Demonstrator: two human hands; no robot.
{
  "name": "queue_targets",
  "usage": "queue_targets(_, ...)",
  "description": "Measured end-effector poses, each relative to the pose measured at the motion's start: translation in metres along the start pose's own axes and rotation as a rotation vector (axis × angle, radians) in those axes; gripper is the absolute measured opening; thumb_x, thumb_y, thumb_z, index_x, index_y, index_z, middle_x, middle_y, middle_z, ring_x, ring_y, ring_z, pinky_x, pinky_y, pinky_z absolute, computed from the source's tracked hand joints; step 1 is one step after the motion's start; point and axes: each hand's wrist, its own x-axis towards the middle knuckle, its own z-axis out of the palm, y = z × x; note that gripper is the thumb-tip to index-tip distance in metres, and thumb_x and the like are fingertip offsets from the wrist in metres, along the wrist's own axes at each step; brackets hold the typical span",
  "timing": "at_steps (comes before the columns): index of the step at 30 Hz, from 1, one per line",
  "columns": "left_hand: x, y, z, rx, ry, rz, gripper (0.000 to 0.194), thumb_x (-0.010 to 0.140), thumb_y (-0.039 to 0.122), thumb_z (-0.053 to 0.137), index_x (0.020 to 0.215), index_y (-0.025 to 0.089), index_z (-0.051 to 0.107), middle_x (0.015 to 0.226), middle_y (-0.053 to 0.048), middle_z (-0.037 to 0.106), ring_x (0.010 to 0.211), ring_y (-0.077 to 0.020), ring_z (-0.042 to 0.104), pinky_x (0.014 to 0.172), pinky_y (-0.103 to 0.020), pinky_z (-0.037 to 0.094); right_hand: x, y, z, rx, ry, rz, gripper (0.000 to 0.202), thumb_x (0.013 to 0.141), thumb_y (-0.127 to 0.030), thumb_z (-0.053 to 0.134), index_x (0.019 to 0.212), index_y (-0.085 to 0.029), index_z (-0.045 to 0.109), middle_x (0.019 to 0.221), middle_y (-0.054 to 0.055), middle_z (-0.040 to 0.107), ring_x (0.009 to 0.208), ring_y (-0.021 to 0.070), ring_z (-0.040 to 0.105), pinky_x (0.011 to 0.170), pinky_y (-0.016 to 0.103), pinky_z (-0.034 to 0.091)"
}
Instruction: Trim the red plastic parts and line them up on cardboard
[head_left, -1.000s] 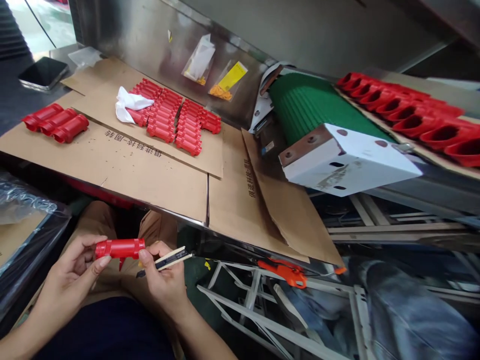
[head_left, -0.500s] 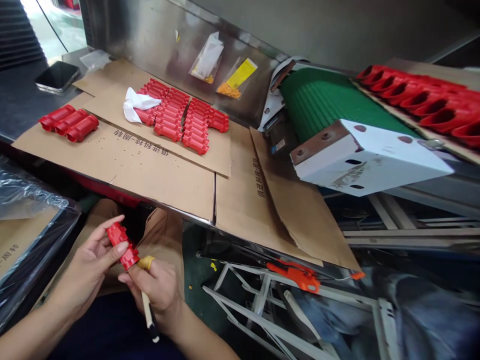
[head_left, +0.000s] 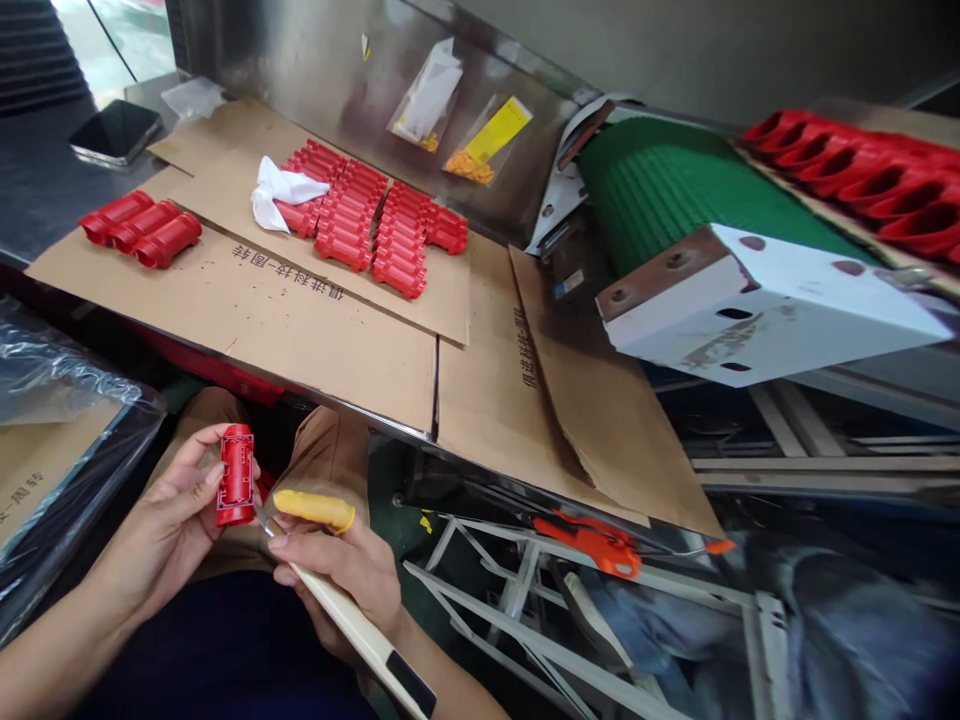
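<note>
My left hand [head_left: 161, 525] pinches a red plastic tube-shaped part [head_left: 238, 475] between thumb and fingers, above my lap. Its side with pale-edged outlines faces me, and the part stands nearly upright. In my right hand [head_left: 349, 575] is a knife [head_left: 352, 620] with a slim cream handle and a dark end band. The knife's metal tip is close to the right side of the red part; whether it touches I cannot tell. A yellow finger cot [head_left: 311, 508] covers my right index finger, which is stretched out above the handle.
Cardboard sheets [head_left: 337, 360] cover the bench, bearing three red parts [head_left: 142, 230], several red rows [head_left: 345, 215] and a white cloth [head_left: 281, 188]. A phone [head_left: 116, 132] lies far left. Right stands a green conveyor [head_left: 660, 190]; an orange-red tool [head_left: 589, 543] hangs below the bench.
The red part has turned, from tilted to nearly upright, and shows its outlined side. My right hand has moved right; its knife has swung, so more handle shows, and its index finger has straightened.
</note>
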Motion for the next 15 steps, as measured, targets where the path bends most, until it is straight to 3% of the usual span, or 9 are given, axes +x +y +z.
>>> queue_targets(3, 0.0, 0.0, 0.002, -0.008, 0.026, -0.007, 0.05, 0.081, 0.032, 0.09, 0.127, 0.027, 0.07, 0.101, -0.006, 0.076, 0.085, -0.0171, 0.074, 0.078, -0.022, 0.064, 0.0, 0.005, 0.001, 0.021, -0.045, 0.009, 0.033, 0.102, -0.013, 0.065, 0.135, -0.018, 0.069, 0.123, 0.014, 0.078, 0.109, 0.0216, 0.078, 0.095, 0.035, 0.068)
queue_targets(7, 0.0, 0.001, 0.003, -0.016, 0.049, -0.006, 0.048, 0.082, 0.03, 0.089, 0.126, 0.027, 0.071, 0.101, -0.007, 0.077, 0.085, -0.0175, 0.073, 0.077, -0.024, 0.064, 0.0, 0.008, 0.002, 0.02, -0.013, 0.022, 0.032, 0.103, -0.017, 0.066, 0.134, -0.02, 0.07, 0.121, 0.013, 0.08, 0.109, 0.0213, 0.078, 0.094, 0.034, 0.068)
queue_targets(10, 0.002, 0.002, -0.001, -0.037, 0.015, -0.068, 0.05, 0.081, 0.032, 0.088, 0.128, 0.024, 0.071, 0.095, -0.01, 0.077, 0.069, -0.0173, 0.069, 0.059, -0.024, 0.061, 0.003, 0.009, 0.002, 0.013, -0.035, 0.015, 0.029, 0.103, -0.019, 0.067, 0.132, -0.021, 0.073, 0.122, 0.011, 0.079, 0.106, 0.0197, 0.079, 0.094, 0.033, 0.068)
queue_targets(13, 0.006, 0.002, -0.005, -0.077, -0.014, -0.268, 0.051, 0.079, 0.034, 0.085, 0.127, 0.019, 0.075, 0.08, -0.011, 0.075, 0.045, -0.0097, 0.051, 0.036, -0.015, 0.037, 0.007, 0.009, 0.001, 0.043, -0.104, -0.035, 0.03, 0.104, -0.017, 0.065, 0.134, -0.02, 0.071, 0.119, 0.011, 0.081, 0.107, 0.0195, 0.079, 0.096, 0.034, 0.068)
queue_targets(15, 0.007, 0.002, -0.005, -0.078, -0.019, -0.375, 0.05, 0.078, 0.035, 0.084, 0.125, 0.017, 0.077, 0.076, -0.011, 0.073, 0.039, -0.0052, 0.042, 0.032, -0.012, 0.024, 0.01, 0.008, 0.001, 0.068, -0.155, -0.08, 0.034, 0.104, -0.014, 0.063, 0.137, -0.019, 0.068, 0.12, 0.012, 0.08, 0.11, 0.0198, 0.078, 0.096, 0.033, 0.068)
